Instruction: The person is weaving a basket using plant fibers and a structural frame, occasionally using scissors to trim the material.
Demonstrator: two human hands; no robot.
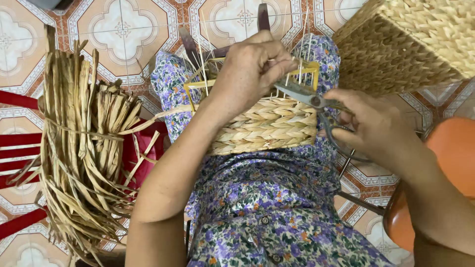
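A half-woven basket (264, 126) rests on the person's lap, its yellow frame (311, 69) and thin upright stalks (300, 64) rising from the braided wall. It looks light and springy, the loose stalks probably brittle, so the firm woven wall seems the safest place to hold. The left hand (250, 66) is closed on the rim, grip pinching stalks. The right hand (368, 123) has its grip wrapped around scissors (309, 96), blades at the rim. A bundle of dried straw (79, 148) lies left; a finished basket (410, 42) sits on the tiled floor (123, 29).
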